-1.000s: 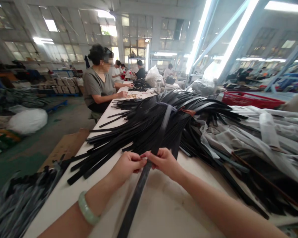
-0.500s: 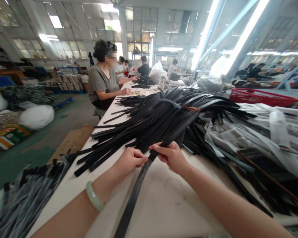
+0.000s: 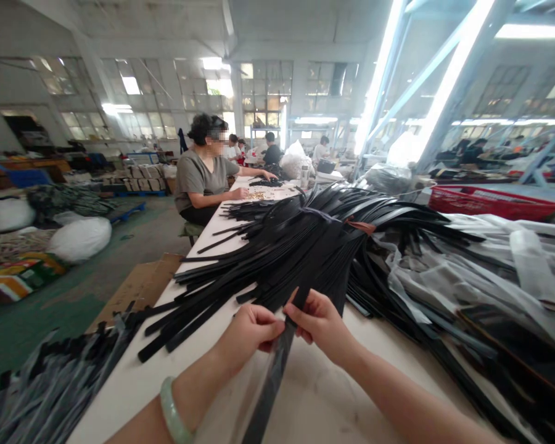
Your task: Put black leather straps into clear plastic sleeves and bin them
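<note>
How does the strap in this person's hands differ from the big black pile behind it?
The held strap is single, pinched by the left hand and right hand, running toward the camera. The pile of straps is many, fanned across the table, tied midway. Both are black, flat and narrow.

A long white table (image 3: 324, 394) carries heaped black straps (image 3: 296, 246).

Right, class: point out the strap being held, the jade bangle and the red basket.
strap (image 3: 272, 385), head view, the stretch below the hands
jade bangle (image 3: 172, 412), head view, its outer band
red basket (image 3: 490, 202), head view, its front wall
</note>
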Demonstrator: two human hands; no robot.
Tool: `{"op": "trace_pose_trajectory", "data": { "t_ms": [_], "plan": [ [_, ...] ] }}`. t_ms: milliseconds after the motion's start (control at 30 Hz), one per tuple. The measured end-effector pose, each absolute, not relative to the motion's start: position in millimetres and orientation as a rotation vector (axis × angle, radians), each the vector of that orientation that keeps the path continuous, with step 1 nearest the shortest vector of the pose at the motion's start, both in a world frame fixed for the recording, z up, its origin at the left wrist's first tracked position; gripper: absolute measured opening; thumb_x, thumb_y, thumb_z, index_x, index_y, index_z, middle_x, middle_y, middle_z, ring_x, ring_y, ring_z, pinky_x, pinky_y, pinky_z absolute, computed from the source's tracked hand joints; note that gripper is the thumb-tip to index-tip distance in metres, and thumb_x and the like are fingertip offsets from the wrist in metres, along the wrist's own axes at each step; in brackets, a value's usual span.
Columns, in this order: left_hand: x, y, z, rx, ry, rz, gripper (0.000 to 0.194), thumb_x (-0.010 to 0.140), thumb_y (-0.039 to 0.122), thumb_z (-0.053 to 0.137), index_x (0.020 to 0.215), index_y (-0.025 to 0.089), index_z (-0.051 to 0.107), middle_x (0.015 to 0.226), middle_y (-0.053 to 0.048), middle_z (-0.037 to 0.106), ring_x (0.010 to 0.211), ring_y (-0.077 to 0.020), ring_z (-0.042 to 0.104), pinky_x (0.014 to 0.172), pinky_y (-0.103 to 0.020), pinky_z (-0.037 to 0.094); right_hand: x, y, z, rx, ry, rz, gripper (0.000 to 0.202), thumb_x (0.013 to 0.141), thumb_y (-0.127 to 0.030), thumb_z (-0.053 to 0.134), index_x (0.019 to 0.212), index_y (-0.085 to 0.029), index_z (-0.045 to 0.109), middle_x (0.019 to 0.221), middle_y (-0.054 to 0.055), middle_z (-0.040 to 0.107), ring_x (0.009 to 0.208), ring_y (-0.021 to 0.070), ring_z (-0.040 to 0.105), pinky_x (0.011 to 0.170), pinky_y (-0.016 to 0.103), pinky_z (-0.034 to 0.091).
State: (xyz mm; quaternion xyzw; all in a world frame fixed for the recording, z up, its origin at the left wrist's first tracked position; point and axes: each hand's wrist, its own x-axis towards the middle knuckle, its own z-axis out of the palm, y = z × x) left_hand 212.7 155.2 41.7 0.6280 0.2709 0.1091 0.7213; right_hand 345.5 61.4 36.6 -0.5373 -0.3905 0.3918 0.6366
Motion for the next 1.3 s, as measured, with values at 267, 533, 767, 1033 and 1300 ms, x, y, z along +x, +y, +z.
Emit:
{"op": "trace_pose_trajectory", "data": {
  "t_ms": [267, 533, 767, 1033, 1300],
  "plan": [
    [208.4, 153.1, 31.0, 1.314, 0.514, 0.051, 0.076, 0.055, 0.082, 0.055, 0.084, 0.012, 0.064, 0.064, -0.007, 0.061, 0.052, -0.014, 0.052, 0.05, -0.025, 0.035, 350.7, 67.6, 28.8, -1.28, -0.831, 0.84, 0.049, 0.062, -0.063, 0.069, 0.066, -0.018, 0.05, 0.044, -0.005, 0.046, 0.032, 0.0056, 0.035, 0.03, 0.018, 0.023],
    [213.8, 159.1, 19.4, 1.491, 0.724, -0.084, 0.065, 0.044, 0.08, 0.063, 0.054, 0.017, 0.053, 0.042, 0.006, 0.035, 0.038, -0.005, 0.023, 0.042, -0.024, 0.016, 370.0, 73.2, 16.3, -1.385, -0.753, 0.73, 0.048, 0.063, -0.063, 0.069, 0.071, -0.017, 0.059, 0.05, -0.003, 0.045, 0.038, 0.0077, 0.038, 0.033, 0.02, 0.026],
    [221.1, 157.6, 14.1, 1.358, 0.654, 0.076, 0.073, 0.036, 0.085, 0.061, 0.054, 0.014, 0.055, 0.048, 0.0, 0.05, 0.04, -0.0052, 0.034, 0.045, -0.023, 0.022, 351.4, 76.6, 8.4, -1.333, -0.713, 0.812, 0.05, 0.064, -0.065, 0.068, 0.074, -0.018, 0.056, 0.047, -0.006, 0.041, 0.035, 0.0062, 0.033, 0.033, 0.019, 0.021],
    [208.4, 145.8, 30.0, 1.101, 0.594, -0.013, 0.061, 0.05, 0.069, 0.069, 0.072, 0.014, 0.056, 0.048, -0.004, 0.059, 0.039, -0.0159, 0.055, 0.042, -0.026, 0.041, 383.4, 76.2, 26.9, -1.119, -0.516, 0.762, 0.043, 0.068, -0.053, 0.072, 0.065, -0.016, 0.05, 0.046, -0.008, 0.037, 0.038, 0.0027, 0.026, 0.037, 0.018, 0.015],
    [209.6, 143.2, 21.3, 1.203, 0.574, -0.01, 0.056, 0.054, 0.062, 0.072, 0.068, 0.009, 0.062, 0.047, -0.006, 0.058, 0.04, -0.0131, 0.053, 0.04, -0.022, 0.036, 400.4, 76.1, 27.2, -1.106, -0.426, 0.727, 0.042, 0.062, -0.05, 0.076, 0.075, -0.015, 0.056, 0.043, -0.01, 0.033, 0.035, 0.0024, 0.025, 0.035, 0.017, 0.013]
  ]
}}
